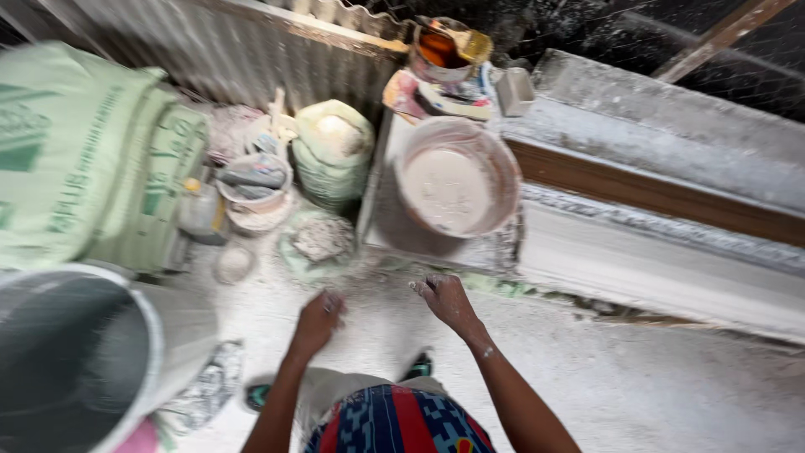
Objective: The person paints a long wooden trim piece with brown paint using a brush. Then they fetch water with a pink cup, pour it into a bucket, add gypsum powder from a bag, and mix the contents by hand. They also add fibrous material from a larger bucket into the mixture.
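Hovering just in front of the round basin (pixel 457 178) of pale mix, the right hand (pixel 447 299) has fingers loosely curled, holding nothing; the left hand (pixel 319 321), nearer the person, is bunched, contents unclear. Left of the basin slump green printed sacks (pixel 84 151). A smaller open bag (pixel 334 144) stands between.

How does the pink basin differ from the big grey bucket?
The pink basin is wide and shallow and holds a pale, creamy mix; the grey bucket is tall and deep, and its inside looks dark. The basin sits raised on a slab ahead of the hands; the bucket stands at the left by the green sacks. Both are round, open and dusted white.
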`<state>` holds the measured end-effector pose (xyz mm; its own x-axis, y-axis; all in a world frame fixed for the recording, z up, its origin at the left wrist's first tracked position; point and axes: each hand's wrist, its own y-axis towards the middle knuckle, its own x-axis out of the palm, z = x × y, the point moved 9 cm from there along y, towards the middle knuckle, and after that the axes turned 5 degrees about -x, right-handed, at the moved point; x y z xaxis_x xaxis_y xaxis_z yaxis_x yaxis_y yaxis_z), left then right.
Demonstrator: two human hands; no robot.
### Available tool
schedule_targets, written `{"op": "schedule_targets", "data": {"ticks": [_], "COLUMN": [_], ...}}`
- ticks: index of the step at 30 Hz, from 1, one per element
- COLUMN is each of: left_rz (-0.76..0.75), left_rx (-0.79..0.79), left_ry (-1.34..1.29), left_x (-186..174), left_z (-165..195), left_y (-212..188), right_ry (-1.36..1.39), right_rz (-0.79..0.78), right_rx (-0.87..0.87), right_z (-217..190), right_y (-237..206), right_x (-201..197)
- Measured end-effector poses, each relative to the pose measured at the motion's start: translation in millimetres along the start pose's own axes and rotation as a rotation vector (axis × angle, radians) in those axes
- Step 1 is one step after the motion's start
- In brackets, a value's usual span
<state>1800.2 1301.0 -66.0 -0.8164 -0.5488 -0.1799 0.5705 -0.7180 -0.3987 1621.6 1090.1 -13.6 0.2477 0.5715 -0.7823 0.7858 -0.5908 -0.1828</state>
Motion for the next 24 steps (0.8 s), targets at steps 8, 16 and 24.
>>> {"op": "schedule_targets", "data": {"ticks": [8,16,24], "left_rz": [0.295,0.502,0.778], "left_rx": [0.244,0.01,0.269], "left_ry": [-0.006,-0.269,-0.307], "left_x": [86.4,109.0,116.0], "left_z": [141.1,159.0,190.7], "left_y": [31.6,108.1,114.3], "right_ry": [0.305,0.058,-0.084], "right_rz": [-0.025,-0.282,-0.455], "right_rx": [-0.171,-0.282,-0.257], "right_z": [60.3,-2.6,-16.1], "right_y": [-3.2,159.5,249.6], "right_x": [-161.5,-154.4,-91.1]}}
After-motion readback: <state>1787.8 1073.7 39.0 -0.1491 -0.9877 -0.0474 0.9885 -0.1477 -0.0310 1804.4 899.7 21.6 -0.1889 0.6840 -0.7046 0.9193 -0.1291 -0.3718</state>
